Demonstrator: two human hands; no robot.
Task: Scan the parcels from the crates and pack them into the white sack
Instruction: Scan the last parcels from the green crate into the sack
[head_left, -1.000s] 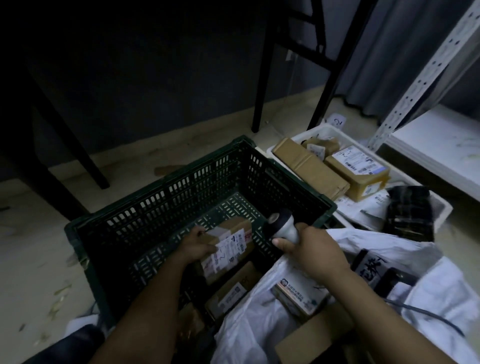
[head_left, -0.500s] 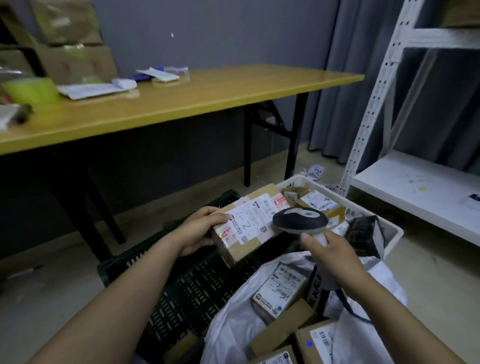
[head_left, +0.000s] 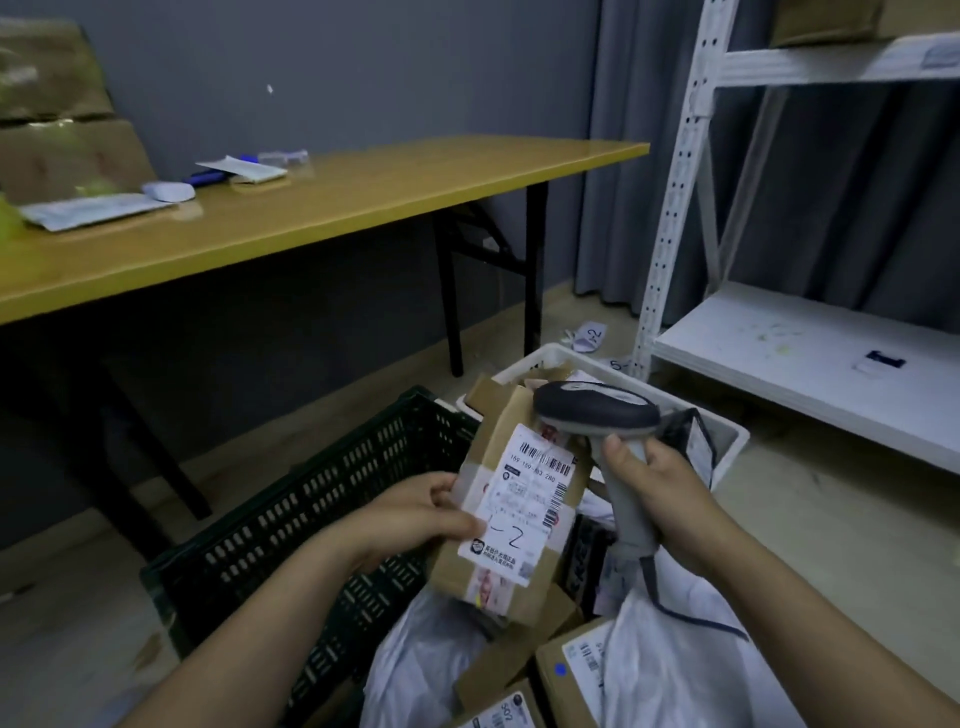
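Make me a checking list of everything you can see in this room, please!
Surface: beige floor, bearing a dark green crate, a white crate and the white sack.
Job's things: cardboard parcel, labelled, held up; boxed parcels lie in the sack.
Clutter: numbered paper scraps on the floor; papers on the yellow table.
Hands: left hand grips the parcel; right hand grips the barcode scanner.
Cables: scanner cable trails over the sack.
Surroundings: white shelving rack, grey curtain, grey wall.
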